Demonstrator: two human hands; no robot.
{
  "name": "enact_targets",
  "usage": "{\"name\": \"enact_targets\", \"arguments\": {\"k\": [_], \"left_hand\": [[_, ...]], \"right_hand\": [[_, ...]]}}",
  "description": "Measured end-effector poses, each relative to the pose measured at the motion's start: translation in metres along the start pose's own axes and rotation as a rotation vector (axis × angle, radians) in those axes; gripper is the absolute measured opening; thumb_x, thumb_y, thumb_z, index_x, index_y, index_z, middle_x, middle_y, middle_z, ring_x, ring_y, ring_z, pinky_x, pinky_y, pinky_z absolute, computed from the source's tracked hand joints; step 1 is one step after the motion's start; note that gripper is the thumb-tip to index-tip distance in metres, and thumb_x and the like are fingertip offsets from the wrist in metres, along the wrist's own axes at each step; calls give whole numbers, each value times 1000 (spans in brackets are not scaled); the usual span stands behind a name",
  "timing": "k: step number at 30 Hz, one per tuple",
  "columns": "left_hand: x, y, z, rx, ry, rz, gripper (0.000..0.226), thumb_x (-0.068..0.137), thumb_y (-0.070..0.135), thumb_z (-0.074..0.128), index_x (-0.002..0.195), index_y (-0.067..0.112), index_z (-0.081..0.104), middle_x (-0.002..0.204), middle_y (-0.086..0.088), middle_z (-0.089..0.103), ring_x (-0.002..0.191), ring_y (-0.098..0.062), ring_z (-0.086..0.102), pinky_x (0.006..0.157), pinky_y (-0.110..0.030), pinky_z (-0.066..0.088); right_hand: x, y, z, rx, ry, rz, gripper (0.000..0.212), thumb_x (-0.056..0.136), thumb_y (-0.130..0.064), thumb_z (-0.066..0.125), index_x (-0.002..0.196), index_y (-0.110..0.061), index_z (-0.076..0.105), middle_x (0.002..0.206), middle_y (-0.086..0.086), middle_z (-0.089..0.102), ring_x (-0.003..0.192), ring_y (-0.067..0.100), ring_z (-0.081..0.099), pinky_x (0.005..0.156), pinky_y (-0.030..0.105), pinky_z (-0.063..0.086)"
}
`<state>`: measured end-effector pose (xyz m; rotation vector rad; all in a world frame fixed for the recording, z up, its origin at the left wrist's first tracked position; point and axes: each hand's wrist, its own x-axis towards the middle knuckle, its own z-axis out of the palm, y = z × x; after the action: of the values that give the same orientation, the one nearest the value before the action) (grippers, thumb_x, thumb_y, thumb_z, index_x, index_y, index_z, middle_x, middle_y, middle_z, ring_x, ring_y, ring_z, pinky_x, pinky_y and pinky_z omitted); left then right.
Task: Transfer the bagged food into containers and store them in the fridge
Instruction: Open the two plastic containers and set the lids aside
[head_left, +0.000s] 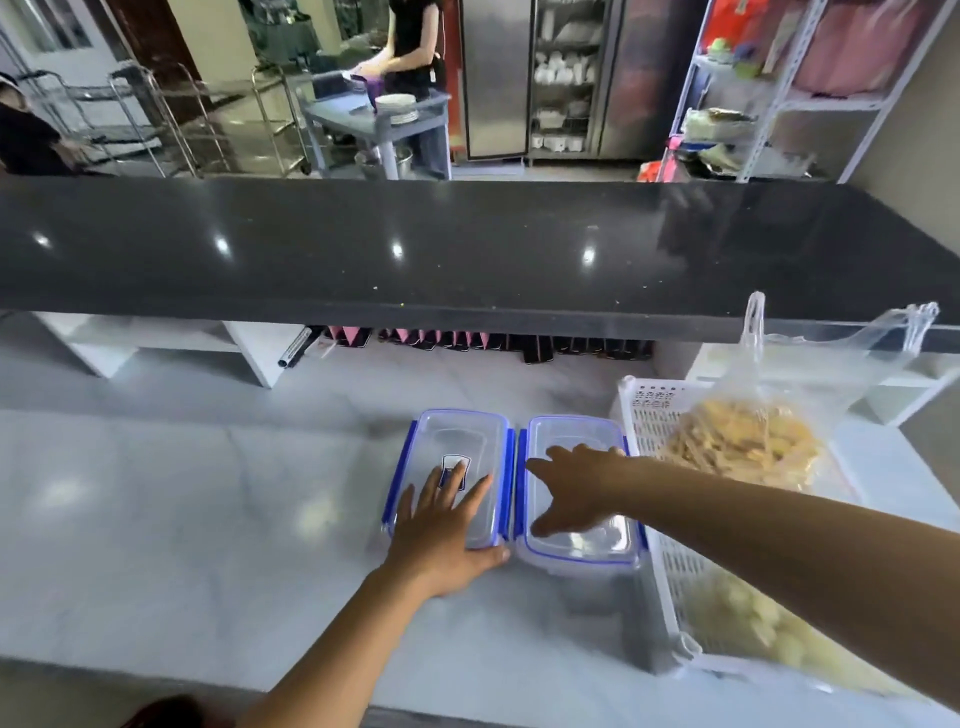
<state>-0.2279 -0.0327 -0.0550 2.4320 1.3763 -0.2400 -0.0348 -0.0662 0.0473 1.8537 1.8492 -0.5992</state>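
clear plastic with blue clips made up both lidded containers, which sat side by side and touching on the white marble table (208, 519). the left hand (441, 530) lay flat on the lid of the left container (457, 434), its fingers (457, 475) straight, spread and released, the thumb at the near edge. the right hand (576, 488) reached across the lid of the right container (582, 545), fingers spread and released too, grasping nothing. just right of that container stood a white slotted basket (639, 405). a clear bag of yellow strips (743, 441) sat in its far part, handles standing up, and a bag of pale lumps (753, 629) lay in its near part, blurred. a dark stone ledge (467, 244) ran above the table's far side. beyond it a person in black (410, 47) stood at a grey cart (332, 111) carrying stacked plates (396, 106), near a steel fridge (493, 78).
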Motion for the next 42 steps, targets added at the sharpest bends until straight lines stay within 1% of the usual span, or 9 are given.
{"name": "enact_targets", "arguments": {"k": [11,19,22,26,28,31,34,37,42], "left_hand": [[-1,-70,-7,-85,60,53,66,98,61,33,155,44,5,166,12,-9,153,-19,-10,123,-44,0],[-29,-106,13,-204,75,141,65,101,55,33,156,42,0,165,13,-16,153,-25,-8,124,-38,6],[-61,-119,25,-247,79,167,65,101,54,33,154,45,-3,162,18,-19,153,-21,-11,124,-38,7],[-105,-127,34,-313,107,209,68,93,58,33,152,48,1,161,21,-14,153,-17,-8,122,-33,7],[-120,-131,31,-520,106,229,69,95,44,53,151,50,12,161,23,-8,152,-5,-4,121,-25,9],[-123,-142,18,-890,162,101,76,90,18,69,148,48,30,159,21,16,138,17,24,107,-9,30],[-111,-157,2,-1273,108,-227,55,88,13,73,132,39,53,125,8,63,99,-2,69,81,-21,56],[-97,-168,-5,-1442,-120,-303,50,87,7,72,133,23,59,111,-8,74,91,-20,74,71,-35,61],[-93,-171,-3,-1506,-188,-294,44,87,3,69,123,26,65,102,-11,77,83,-21,74,64,-31,59]], "right_hand": [[38,-82,50,283,297,185,59,101,-54,27,155,-34,17,166,-4,12,153,25,-8,118,59,-7],[29,-127,91,368,415,208,58,102,-49,31,156,-40,10,167,-7,2,152,20,-12,122,43,-8],[10,-144,118,447,467,160,58,99,-55,33,154,-44,15,165,-9,4,153,20,-3,124,39,0],[-18,-173,142,725,548,114,59,90,-52,51,147,-47,36,161,-18,19,143,15,36,112,27,32],[-28,-182,147,904,560,128,57,90,-37,66,143,-45,45,155,-27,26,126,8,54,98,18,41],[-31,-181,143,1421,597,250,56,88,-19,72,135,-42,54,135,-11,61,110,5,65,92,28,52],[-25,-165,129,1933,501,387,46,90,-5,67,132,-21,59,120,7,67,90,21,72,73,34,60],[-19,-156,123,1997,327,376,36,91,-1,63,125,-13,63,99,14,74,80,26,72,66,36,59],[-14,-151,131,2059,234,357,30,90,-3,64,118,-14,69,94,13,74,79,27,72,68,39,60]]}}
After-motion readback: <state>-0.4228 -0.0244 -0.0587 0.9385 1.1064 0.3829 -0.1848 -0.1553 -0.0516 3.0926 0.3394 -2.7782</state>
